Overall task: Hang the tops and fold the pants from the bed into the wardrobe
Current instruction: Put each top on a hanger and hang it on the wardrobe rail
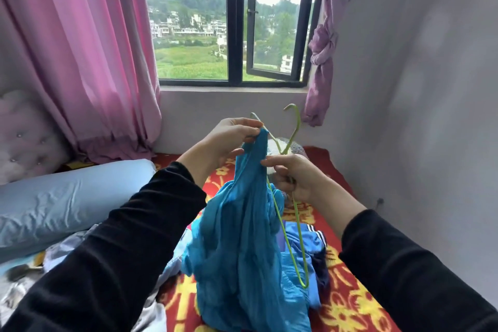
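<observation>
While the bed [350,312] is lying under a red flowered blanket, with a blue pillow [67,197] at its left, a blue top [237,237] is hanging just above it, in front of a heap of clothes [312,240]. A green hanger [298,124] is sticking up beside the top. The left hand [231,140] is pinching the top's upper edge; the right hand [296,178] is gripping the hanger's wire.

Bed [327,152] under a red cover [358,304] with yellow flowers. At 9 o'clock, a pale blue pillow [67,197]; at 7 o'clock, a crumpled patterned quilt [24,280]; at 5 o'clock, a blue striped garment [310,238] beside dark clothes [322,269]; at 12 o'clock, a grey-white bundle [297,147], partly hidden.
</observation>
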The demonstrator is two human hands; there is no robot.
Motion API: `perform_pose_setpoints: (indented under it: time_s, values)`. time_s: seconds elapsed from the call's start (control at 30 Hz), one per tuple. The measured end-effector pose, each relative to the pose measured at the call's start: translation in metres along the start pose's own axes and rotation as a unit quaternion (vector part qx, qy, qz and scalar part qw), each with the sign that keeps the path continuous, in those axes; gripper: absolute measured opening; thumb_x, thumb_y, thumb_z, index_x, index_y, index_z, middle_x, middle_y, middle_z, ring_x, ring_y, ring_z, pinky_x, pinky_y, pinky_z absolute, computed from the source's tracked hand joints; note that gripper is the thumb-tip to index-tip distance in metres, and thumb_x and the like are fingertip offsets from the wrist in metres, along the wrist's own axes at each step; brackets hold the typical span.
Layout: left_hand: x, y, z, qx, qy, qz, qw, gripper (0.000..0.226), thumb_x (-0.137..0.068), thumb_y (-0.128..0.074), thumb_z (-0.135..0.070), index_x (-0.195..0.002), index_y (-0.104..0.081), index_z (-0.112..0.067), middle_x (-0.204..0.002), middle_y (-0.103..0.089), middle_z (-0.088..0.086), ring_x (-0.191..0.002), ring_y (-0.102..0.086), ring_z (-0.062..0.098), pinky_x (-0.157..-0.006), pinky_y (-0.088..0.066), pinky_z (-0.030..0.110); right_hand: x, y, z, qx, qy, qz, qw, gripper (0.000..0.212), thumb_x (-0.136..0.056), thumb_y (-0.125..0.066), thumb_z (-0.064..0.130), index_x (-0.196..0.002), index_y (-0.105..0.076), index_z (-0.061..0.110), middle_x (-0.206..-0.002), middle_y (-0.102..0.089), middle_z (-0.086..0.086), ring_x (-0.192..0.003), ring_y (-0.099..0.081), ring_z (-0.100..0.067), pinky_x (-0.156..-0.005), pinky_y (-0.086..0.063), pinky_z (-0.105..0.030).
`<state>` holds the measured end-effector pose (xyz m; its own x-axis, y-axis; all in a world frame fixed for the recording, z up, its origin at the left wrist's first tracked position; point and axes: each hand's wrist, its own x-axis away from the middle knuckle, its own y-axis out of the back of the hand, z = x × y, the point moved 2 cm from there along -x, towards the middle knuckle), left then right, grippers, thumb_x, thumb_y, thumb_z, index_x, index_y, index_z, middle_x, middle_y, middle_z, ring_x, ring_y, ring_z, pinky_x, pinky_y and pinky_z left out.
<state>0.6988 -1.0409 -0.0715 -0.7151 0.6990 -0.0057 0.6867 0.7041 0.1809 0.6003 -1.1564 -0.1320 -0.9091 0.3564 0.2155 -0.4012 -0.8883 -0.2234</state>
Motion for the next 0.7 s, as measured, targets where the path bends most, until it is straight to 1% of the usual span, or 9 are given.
perform_pose_setpoints:
  time_s: [0.07, 0.17, 0.23, 0.3, 0.37, 0.47, 0.53, 0.63, 0.7]
  values:
    - [0.003, 0.005, 0.003, -0.007, 0.0, 0.0, 1.0, 0.017, -0.093, -0.058, -0.017, -0.105, -0.069, -0.02, -0.092, -0.068, -0.005, -0.083, -0.06, 0.007, -0.073, -0.044, 0.028, -0.001, -0.004, 0.001, 0.003, 0.006, -0.008, 1.0, 0.011, -0.084, -0.064, 0.004, -0.083, -0.057, 0.013, -0.048, -0.02, 0.007, -0.036, -0.016, -0.005, -0.03, -0.014, -0.016]
    - [0.007, 0.022, 0.028, -0.012, 0.029, -0.063, 0.998, 0.018, -0.092, -0.054, -0.019, -0.104, -0.068, -0.016, -0.095, -0.072, 0.003, -0.075, -0.056, 0.014, -0.062, -0.041, 0.026, -0.005, -0.003, 0.008, -0.025, 0.011, -0.032, 0.999, 0.032, -0.085, -0.06, 0.003, -0.066, -0.04, 0.018, -0.045, -0.019, 0.007, -0.034, -0.015, -0.005, -0.031, -0.011, -0.017]
    - [0.013, 0.033, 0.062, -0.067, 0.088, -0.103, 0.989, 0.018, -0.087, -0.056, -0.025, -0.098, -0.067, -0.014, -0.101, -0.073, 0.01, -0.074, -0.054, 0.018, -0.062, -0.038, 0.026, -0.007, -0.003, 0.015, -0.032, 0.017, -0.062, 0.997, 0.036, -0.085, -0.059, 0.002, -0.066, -0.034, 0.02, -0.045, -0.019, 0.007, -0.034, -0.014, -0.006, -0.032, -0.011, -0.016]
    - [0.027, 0.037, 0.102, -0.116, 0.189, -0.078, 0.972, 0.032, -0.079, -0.061, -0.035, -0.103, -0.064, -0.014, -0.109, -0.067, 0.013, -0.083, -0.056, 0.02, -0.066, -0.044, 0.029, -0.01, -0.005, 0.018, -0.022, 0.028, -0.08, 0.996, 0.033, -0.083, -0.059, 0.0, -0.068, -0.038, 0.019, -0.046, -0.019, 0.007, -0.037, -0.014, -0.007, -0.031, -0.012, -0.017]
    - [0.042, 0.031, 0.14, -0.134, 0.299, -0.029, 0.944, 0.056, -0.07, -0.065, -0.043, -0.117, -0.057, -0.013, -0.118, -0.056, 0.012, -0.104, -0.055, 0.029, -0.074, -0.049, 0.038, -0.014, -0.009, 0.017, -0.015, 0.03, -0.077, 0.996, 0.023, -0.083, -0.06, 0.001, -0.07, -0.047, 0.016, -0.047, -0.02, 0.007, -0.039, -0.014, -0.007, -0.032, -0.012, -0.017]
    - [0.055, 0.012, 0.175, -0.063, 0.366, -0.037, 0.928, 0.046, -0.084, -0.058, -0.038, -0.119, -0.043, -0.013, -0.139, -0.038, 0.016, -0.127, -0.039, 0.042, -0.084, -0.043, 0.05, -0.018, -0.015, 0.016, -0.014, 0.025, -0.066, 0.997, 0.012, -0.08, -0.06, 0.003, -0.076, -0.053, 0.012, -0.052, -0.019, 0.005, -0.042, -0.013, -0.008, -0.031, -0.013, -0.018]
    - [0.059, -0.001, 0.189, -0.029, 0.383, -0.065, 0.921, 0.036, -0.09, -0.055, -0.033, -0.118, -0.044, -0.012, -0.129, -0.044, 0.015, -0.115, -0.047, 0.039, -0.079, -0.043, 0.049, -0.017, -0.018, 0.018, -0.017, 0.029, -0.07, 0.997, 0.012, -0.08, -0.06, 0.003, -0.074, -0.053, 0.011, -0.054, -0.019, 0.004, -0.043, -0.013, -0.008, -0.031, -0.013, -0.018]
    - [0.066, -0.015, 0.21, 0.016, 0.436, -0.02, 0.899, 0.022, -0.094, -0.051, -0.03, -0.1, -0.051, -0.009, -0.087, -0.055, 0.012, -0.074, -0.054, 0.027, -0.07, -0.047, 0.04, -0.013, -0.018, 0.022, -0.021, 0.043, -0.082, 0.995, 0.008, -0.079, -0.063, 0.004, -0.075, -0.057, 0.009, -0.052, -0.022, 0.005, -0.04, -0.015, -0.007, -0.031, -0.013, -0.018]
    - [0.063, -0.014, 0.221, 0.054, 0.447, -0.014, 0.893, 0.014, -0.094, -0.048, -0.023, -0.088, -0.051, -0.011, -0.079, -0.058, 0.008, -0.07, -0.056, 0.025, -0.072, -0.046, 0.039, -0.01, -0.012, 0.024, 0.004, 0.051, -0.097, 0.994, 0.01, -0.078, -0.068, 0.007, -0.075, -0.058, 0.009, -0.055, -0.025, 0.003, -0.04, -0.017, -0.007, -0.033, -0.015, -0.018]
